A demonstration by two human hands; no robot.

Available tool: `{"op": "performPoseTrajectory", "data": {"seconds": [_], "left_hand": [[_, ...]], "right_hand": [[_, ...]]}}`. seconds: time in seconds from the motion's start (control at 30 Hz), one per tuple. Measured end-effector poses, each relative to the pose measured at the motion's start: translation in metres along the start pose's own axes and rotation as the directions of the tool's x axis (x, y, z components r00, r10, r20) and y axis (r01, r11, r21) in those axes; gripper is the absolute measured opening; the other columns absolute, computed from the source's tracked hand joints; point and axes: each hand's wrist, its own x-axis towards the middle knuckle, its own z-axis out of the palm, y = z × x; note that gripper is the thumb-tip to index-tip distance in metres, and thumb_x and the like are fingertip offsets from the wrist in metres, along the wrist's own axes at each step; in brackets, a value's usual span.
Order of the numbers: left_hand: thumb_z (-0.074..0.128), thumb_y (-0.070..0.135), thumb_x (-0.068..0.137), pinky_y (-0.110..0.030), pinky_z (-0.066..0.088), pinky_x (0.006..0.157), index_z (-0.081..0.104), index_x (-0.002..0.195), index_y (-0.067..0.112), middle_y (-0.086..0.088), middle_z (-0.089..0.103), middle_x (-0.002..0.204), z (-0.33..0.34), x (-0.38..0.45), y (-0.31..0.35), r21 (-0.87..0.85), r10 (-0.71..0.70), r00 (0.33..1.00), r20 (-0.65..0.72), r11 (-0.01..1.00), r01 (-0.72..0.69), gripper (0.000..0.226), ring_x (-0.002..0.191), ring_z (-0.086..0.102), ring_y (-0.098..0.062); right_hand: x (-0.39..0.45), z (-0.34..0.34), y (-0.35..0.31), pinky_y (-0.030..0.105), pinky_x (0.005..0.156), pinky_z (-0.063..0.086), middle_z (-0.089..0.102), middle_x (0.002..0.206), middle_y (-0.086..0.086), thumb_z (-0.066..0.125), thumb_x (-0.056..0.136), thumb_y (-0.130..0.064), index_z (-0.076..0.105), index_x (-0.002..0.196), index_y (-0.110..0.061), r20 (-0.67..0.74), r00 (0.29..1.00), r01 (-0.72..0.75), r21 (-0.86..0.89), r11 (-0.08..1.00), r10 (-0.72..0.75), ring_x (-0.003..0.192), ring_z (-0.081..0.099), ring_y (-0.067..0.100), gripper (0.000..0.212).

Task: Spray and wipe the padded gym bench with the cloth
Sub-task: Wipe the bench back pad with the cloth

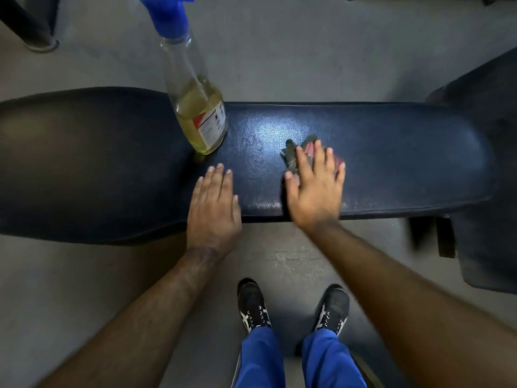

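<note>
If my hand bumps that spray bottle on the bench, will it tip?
Probably fairly easily: the spray bottle is tall and narrow and stands on soft padding of the bench. The liquid fills only its lower part, which may steady it somewhat. The left hand lies close.

Glossy, pebbled dark vinyl bench pad (pixel 391 141), clear smooth bottle (pixel 195 107), crumpled matt cloth (pixel 292 156)

Right hand (pixel 314 186) lay flat over most of the cloth (pixel 291 155); only its far edge showed. Spray bottle (pixel 195 107) trigger head was cut off at top edge. Bench (pixel 391 152) left end ran out of frame; label print illegible.
</note>
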Motion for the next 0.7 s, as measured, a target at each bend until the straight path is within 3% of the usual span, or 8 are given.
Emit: {"op": "performPoseTrajectory", "data": {"seconds": [0.07, 0.2, 0.33, 0.4, 0.5, 0.57, 0.63, 0.7], "left_hand": [[0.039, 0.025, 0.093, -0.043, 0.019, 0.120, 0.041, 0.143, -0.001, -0.019, 0.036, 0.153, 0.001, -0.002, -0.005, -0.018, -0.009, 1.000, -0.003, 1.000, 0.009, 0.056, 0.144, 0.029, -0.030], [0.040, 0.021, 0.092, -0.043, 0.017, 0.121, 0.040, 0.143, -0.001, -0.019, 0.035, 0.153, 0.000, -0.002, -0.014, -0.104, -0.012, 1.000, -0.023, 0.995, 0.010, 0.056, 0.144, 0.029, -0.030], [0.043, 0.019, 0.092, -0.042, 0.018, 0.121, 0.041, 0.143, -0.001, -0.018, 0.037, 0.152, -0.001, 0.001, -0.015, -0.134, -0.017, 0.999, -0.043, 0.991, 0.011, 0.055, 0.144, 0.030, -0.029], [0.042, 0.021, 0.090, -0.043, 0.019, 0.120, 0.042, 0.142, -0.002, -0.019, 0.039, 0.151, -0.001, 0.007, -0.011, -0.129, -0.014, 0.999, -0.051, 0.992, 0.008, 0.056, 0.143, 0.031, -0.030], [0.040, 0.022, 0.089, -0.043, 0.020, 0.120, 0.044, 0.140, -0.002, -0.020, 0.040, 0.149, 0.001, 0.012, -0.007, -0.131, -0.018, 0.999, -0.050, 0.991, 0.011, 0.056, 0.141, 0.034, -0.032], [0.042, 0.021, 0.089, -0.042, 0.019, 0.121, 0.046, 0.139, -0.002, -0.020, 0.041, 0.149, 0.001, 0.013, -0.006, -0.146, -0.032, 0.998, -0.061, 0.989, 0.023, 0.055, 0.142, 0.034, -0.031], [0.047, 0.019, 0.089, -0.041, 0.019, 0.121, 0.046, 0.139, -0.001, -0.018, 0.041, 0.150, 0.001, 0.013, -0.005, -0.169, -0.055, 0.997, -0.057, 0.985, 0.044, 0.054, 0.142, 0.033, -0.029], [0.051, 0.016, 0.088, -0.041, 0.023, 0.120, 0.047, 0.139, 0.000, -0.016, 0.045, 0.147, -0.003, 0.014, -0.003, -0.234, -0.089, 0.993, -0.079, 0.970, 0.069, 0.053, 0.140, 0.036, -0.027]], "right_hand": [[-0.034, 0.014, -0.031, 0.058, 0.122, 0.011, 0.022, 0.165, 0.010, 0.035, 0.097, -0.045, 0.035, 0.154, -0.025, 0.032, 0.972, 0.232, -0.022, 0.972, -0.232, 0.153, 0.016, 0.033, 0.061], [-0.016, 0.003, 0.004, 0.054, 0.121, 0.018, 0.033, 0.161, 0.009, 0.043, 0.096, -0.039, 0.043, 0.150, -0.025, 0.174, 0.710, 0.701, -0.081, 0.708, -0.683, 0.149, 0.028, 0.032, 0.057], [0.015, 0.008, -0.024, 0.054, 0.123, 0.009, 0.028, 0.163, 0.010, 0.036, 0.093, -0.040, 0.039, 0.152, -0.025, -0.015, 0.999, 0.046, -0.044, 0.998, -0.047, 0.151, 0.021, 0.033, 0.061], [-0.002, 0.014, -0.049, 0.055, 0.123, 0.008, 0.025, 0.164, 0.010, 0.036, 0.094, -0.042, 0.036, 0.154, -0.025, 0.030, 0.979, 0.203, -0.065, 0.977, -0.202, 0.152, 0.018, 0.032, 0.062], [0.009, 0.002, -0.017, 0.053, 0.122, 0.014, 0.031, 0.162, 0.009, 0.040, 0.093, -0.043, 0.041, 0.151, -0.026, 0.170, 0.771, 0.631, -0.068, 0.773, -0.614, 0.150, 0.025, 0.031, 0.061], [0.040, 0.000, -0.002, 0.052, 0.122, 0.015, 0.033, 0.161, 0.009, 0.039, 0.092, -0.042, 0.043, 0.150, -0.026, 0.099, 0.863, 0.504, -0.106, 0.857, -0.495, 0.148, 0.028, 0.032, 0.060], [0.053, 0.009, -0.028, 0.054, 0.122, 0.011, 0.032, 0.161, 0.011, 0.037, 0.090, -0.041, 0.043, 0.150, -0.026, -0.002, 0.995, 0.097, -0.062, 0.993, -0.098, 0.148, 0.027, 0.033, 0.062], [0.047, 0.015, -0.061, 0.056, 0.122, 0.009, 0.029, 0.162, 0.012, 0.036, 0.090, -0.042, 0.041, 0.151, -0.025, -0.002, 0.996, 0.088, -0.051, 0.995, -0.088, 0.150, 0.024, 0.034, 0.064]]}}
